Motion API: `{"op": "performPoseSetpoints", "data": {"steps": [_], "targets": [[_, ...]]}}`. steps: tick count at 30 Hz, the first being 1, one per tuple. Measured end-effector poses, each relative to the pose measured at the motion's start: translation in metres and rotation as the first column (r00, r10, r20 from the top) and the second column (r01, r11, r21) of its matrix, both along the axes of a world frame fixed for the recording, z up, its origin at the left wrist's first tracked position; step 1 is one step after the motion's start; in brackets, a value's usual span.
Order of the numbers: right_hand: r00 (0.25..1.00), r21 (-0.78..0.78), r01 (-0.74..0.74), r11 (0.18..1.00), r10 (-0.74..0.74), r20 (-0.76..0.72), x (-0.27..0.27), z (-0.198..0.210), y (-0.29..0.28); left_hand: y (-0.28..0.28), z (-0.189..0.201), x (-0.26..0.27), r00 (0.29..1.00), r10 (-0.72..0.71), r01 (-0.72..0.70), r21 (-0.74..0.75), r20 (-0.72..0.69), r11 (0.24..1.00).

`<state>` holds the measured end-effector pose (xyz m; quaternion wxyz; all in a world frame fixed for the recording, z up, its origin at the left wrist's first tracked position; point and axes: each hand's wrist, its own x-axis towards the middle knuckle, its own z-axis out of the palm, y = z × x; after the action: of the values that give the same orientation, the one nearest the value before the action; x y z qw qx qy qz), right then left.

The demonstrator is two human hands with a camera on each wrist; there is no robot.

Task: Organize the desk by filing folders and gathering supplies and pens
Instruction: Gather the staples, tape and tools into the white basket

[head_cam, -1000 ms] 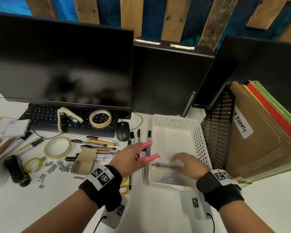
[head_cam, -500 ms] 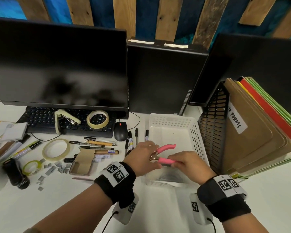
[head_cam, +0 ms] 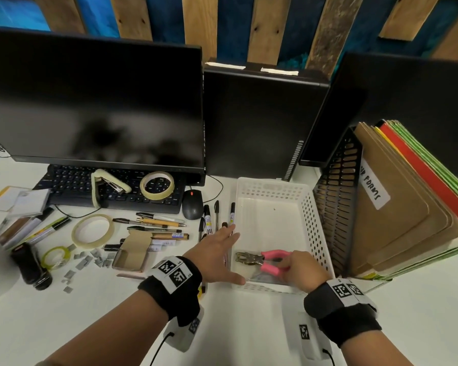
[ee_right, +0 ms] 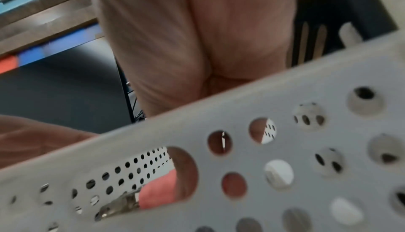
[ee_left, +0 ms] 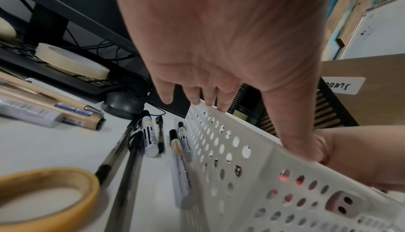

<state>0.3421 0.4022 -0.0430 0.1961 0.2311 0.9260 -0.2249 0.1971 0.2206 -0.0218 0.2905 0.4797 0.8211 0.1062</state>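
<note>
A white perforated basket (head_cam: pixel 310 212) stands on the desk in front of me. Inside its near end my right hand (head_cam: pixel 296 269) grips the pink handles of a metal hole punch (head_cam: pixel 259 260), low over the basket floor. My left hand (head_cam: pixel 217 252) lies flat with straight fingers against the basket's left rim (ee_left: pixel 230 119). Several pens and markers (head_cam: pixel 209 217) lie just left of the basket, and more pens (head_cam: pixel 159 225) lie further left. Through the basket holes the right wrist view shows the pink handle (ee_right: pixel 157 194).
Tape rolls (head_cam: pixel 93 231), a stapler (head_cam: pixel 109 183), loose staples (head_cam: pixel 90 260), a small cardboard box (head_cam: pixel 132 252), a keyboard and a mouse (head_cam: pixel 192 204) crowd the left of the desk. A black mesh file rack (head_cam: pixel 339 207) holding folders (head_cam: pixel 397 207) stands right of the basket.
The hole punch passed from my left hand to my right, which lowered it into the basket. My left hand let go and opened flat against the basket's left rim.
</note>
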Motion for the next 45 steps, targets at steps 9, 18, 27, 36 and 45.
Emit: {"op": "performPoseSetpoints", "data": {"steps": [9, 18, 27, 36, 45], "targets": [[0.991, 0.017, -0.115, 0.993, 0.113, 0.065, -0.014, 0.022, -0.013, -0.002, -0.001, 0.003, 0.999, 0.04, -0.041, 0.023, 0.025, 0.999], [1.0, 0.163, 0.007, 0.987, -0.003, -0.021, -0.034, 0.036, -0.03, -0.018, -0.008, 0.01, 0.994, 0.087, -0.097, 0.144, 0.074, 0.985], [0.939, 0.147, 0.012, 0.989, 0.039, -0.342, -0.067, 0.06, -0.068, -0.074, -0.014, -0.015, 0.956, 0.294, -0.292, 0.198, 0.022, 0.936], [0.922, 0.024, -0.19, 0.981, 0.187, -0.339, -0.124, 0.039, -0.164, -0.176, -0.021, -0.057, 0.855, 0.519, -0.505, 0.218, -0.007, 0.835], [0.902, 0.01, -0.343, 0.939, 0.332, -0.274, -0.181, 0.018, -0.255, -0.268, -0.031, -0.095, 0.713, 0.69, -0.667, 0.183, -0.124, 0.722]]}}
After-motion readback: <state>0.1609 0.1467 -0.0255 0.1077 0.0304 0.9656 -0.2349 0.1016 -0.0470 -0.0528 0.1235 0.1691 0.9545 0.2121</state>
